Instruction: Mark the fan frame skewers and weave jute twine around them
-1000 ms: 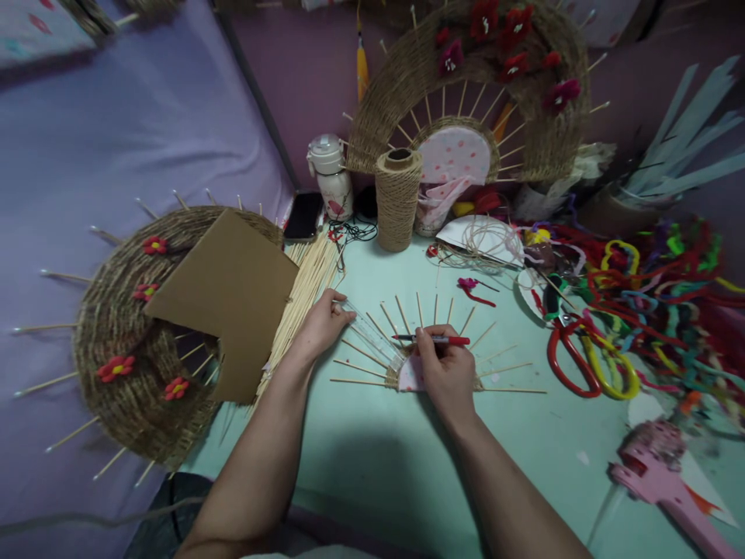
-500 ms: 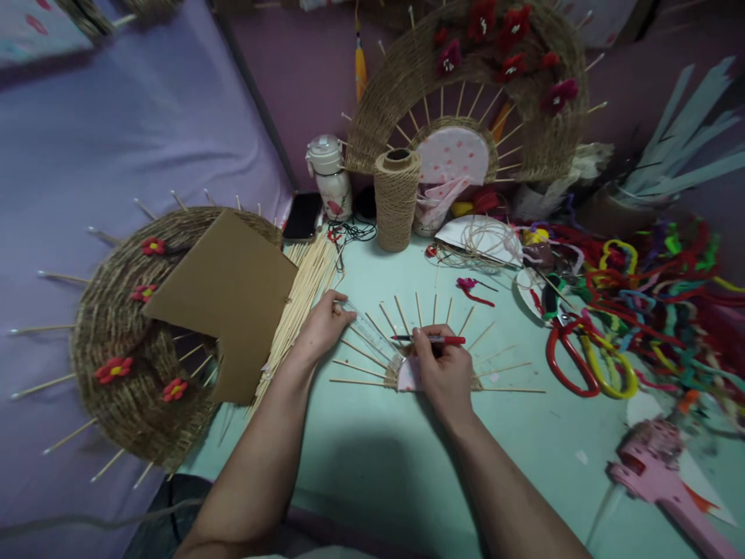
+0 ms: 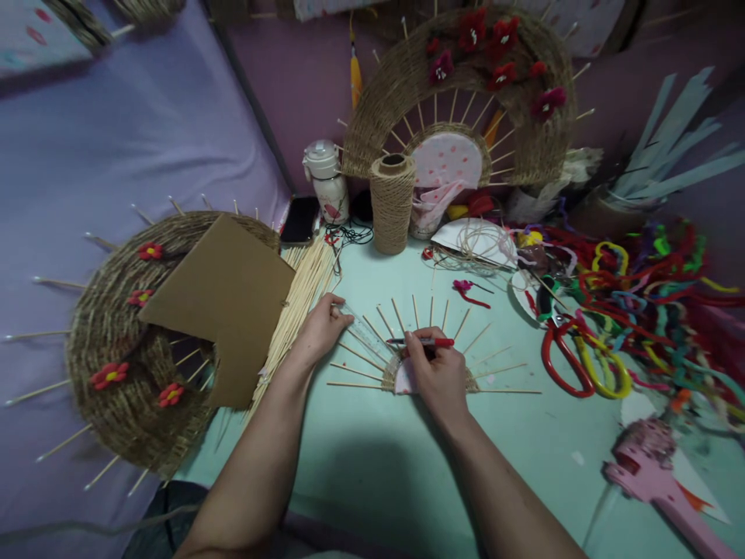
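Observation:
A small half-round piece [image 3: 405,379] with wooden skewers fanning out of it lies on the pale green table [image 3: 372,466]. My left hand [image 3: 321,332] presses the far end of a clear ruler [image 3: 366,335] that lies slanted over the left skewers, fingers curled on it. My right hand [image 3: 438,374] rests on the half-round piece and pinches a red pen [image 3: 424,341], its tip pointing left toward the ruler's lower end.
A bundle of loose skewers [image 3: 301,295], brown cardboard [image 3: 224,299] and a woven jute fan with red flowers [image 3: 119,341] lie at left. A twine spool [image 3: 392,203], a bottle [image 3: 327,180] and a phone [image 3: 299,220] stand behind. Red scissors [image 3: 562,361], pipe cleaners [image 3: 652,295] and a pink glue gun [image 3: 657,473] fill the right.
Both hands hold nearly the same pose; the pen has shifted slightly left. The camera view has tilted a little, moving everything slightly left and down.

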`<state>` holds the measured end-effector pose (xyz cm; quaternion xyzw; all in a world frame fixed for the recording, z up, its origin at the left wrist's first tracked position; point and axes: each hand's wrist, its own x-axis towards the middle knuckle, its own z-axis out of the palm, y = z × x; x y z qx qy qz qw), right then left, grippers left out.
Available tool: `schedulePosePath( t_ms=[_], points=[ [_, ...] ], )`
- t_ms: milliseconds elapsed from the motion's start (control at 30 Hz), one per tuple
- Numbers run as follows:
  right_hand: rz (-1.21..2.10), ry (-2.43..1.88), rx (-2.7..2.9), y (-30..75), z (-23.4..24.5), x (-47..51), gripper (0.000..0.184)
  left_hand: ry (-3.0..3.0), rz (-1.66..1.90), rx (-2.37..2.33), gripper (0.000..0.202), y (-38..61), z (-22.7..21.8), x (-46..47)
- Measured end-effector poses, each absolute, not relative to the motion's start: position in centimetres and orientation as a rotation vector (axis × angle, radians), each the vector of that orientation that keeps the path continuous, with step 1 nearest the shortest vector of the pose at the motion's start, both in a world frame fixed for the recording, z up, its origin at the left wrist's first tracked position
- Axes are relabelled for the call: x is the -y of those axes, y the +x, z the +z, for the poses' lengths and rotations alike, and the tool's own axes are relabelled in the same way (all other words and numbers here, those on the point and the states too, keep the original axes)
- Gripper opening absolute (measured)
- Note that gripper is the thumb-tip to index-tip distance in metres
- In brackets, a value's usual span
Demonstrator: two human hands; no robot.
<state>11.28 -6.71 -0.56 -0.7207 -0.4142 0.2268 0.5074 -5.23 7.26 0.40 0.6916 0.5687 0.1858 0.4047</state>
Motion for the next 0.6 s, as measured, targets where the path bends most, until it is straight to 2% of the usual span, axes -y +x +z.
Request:
schedulePosePath(
  t_ms=[600],
  points=[
    [0.526, -1.740, 1.022, 11.20, -0.56, 6.61, 0.035, 1.770, 0.472, -1.461, 0.029, -5.32, 0.24, -7.22]
  ],
)
